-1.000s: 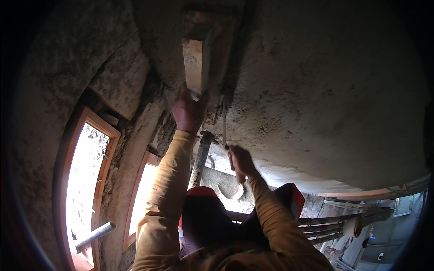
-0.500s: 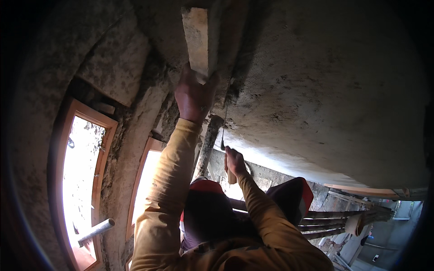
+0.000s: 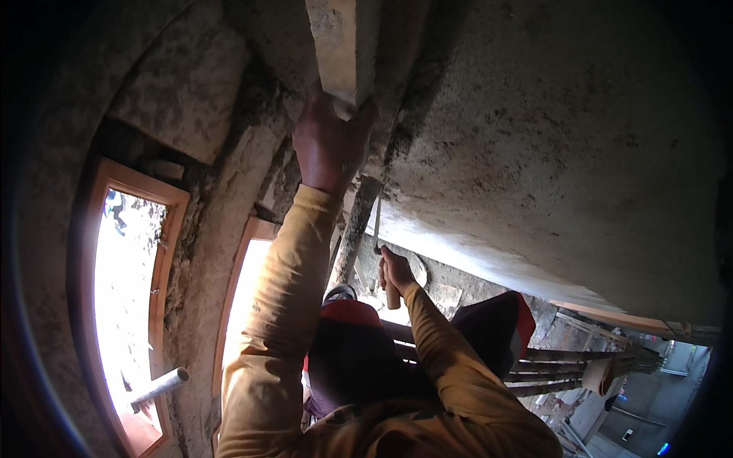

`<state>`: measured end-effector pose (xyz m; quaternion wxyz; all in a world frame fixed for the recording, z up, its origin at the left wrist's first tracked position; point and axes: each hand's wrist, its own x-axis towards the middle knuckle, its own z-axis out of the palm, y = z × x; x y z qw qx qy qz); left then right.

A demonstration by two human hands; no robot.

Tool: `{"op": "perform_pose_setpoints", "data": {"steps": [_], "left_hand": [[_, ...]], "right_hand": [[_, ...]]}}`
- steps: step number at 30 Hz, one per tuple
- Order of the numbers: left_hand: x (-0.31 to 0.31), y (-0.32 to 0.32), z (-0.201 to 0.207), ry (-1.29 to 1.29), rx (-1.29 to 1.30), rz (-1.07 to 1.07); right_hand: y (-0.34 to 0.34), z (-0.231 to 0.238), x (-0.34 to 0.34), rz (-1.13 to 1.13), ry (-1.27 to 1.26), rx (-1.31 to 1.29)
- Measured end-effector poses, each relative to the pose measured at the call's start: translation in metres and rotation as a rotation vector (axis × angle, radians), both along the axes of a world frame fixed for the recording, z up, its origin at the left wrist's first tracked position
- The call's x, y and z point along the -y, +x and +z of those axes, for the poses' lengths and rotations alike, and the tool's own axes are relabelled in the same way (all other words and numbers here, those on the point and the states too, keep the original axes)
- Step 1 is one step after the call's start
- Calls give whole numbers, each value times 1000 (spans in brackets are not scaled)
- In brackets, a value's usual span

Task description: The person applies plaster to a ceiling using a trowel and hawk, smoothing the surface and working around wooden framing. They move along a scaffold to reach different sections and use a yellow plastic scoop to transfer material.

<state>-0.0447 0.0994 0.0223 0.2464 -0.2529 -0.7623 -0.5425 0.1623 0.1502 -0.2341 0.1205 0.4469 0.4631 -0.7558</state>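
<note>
My left hand (image 3: 330,149) is raised toward the top of the view, closed around the near end of a long, pale, rectangular bar (image 3: 336,46). The bar runs up and out of the picture, and its far end cannot be seen. Lower and to the right, my right hand (image 3: 396,269) grips the wooden handle (image 3: 393,296) of a trowel. The narrow trowel blade (image 3: 378,214) shows nearly edge-on, pointing up toward the rough plastered surface (image 3: 534,153). The fingertips of my left hand are hidden behind the bar's end.
At left, two bright openings have wooden frames (image 3: 175,198), and a metal pipe (image 3: 164,384) juts from the nearer one. A rough post (image 3: 355,237) stands behind my hands. Dark poles (image 3: 561,365) lie to the right of my knees (image 3: 496,328).
My left hand and the bar have shifted slightly upward in the view. The trowel has turned a little, showing more blade. The window at left sits slightly farther left.
</note>
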Motion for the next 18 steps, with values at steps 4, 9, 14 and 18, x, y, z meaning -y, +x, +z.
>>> {"op": "perform_pose_setpoints", "data": {"steps": [4,9,14,18], "left_hand": [[5,-1,-4,-29,12,-10],[3,-1,-2,0,-49,-36],[9,-5,-13,-12,-35,-50],[18,-2,-29,-97,1,50]], "right_hand": [[27,-8,3,160,60,127],[20,0,-12,141,151,80],[-5,20,-28,84,106,26],[-11,25,-37,120,88,32]]}}
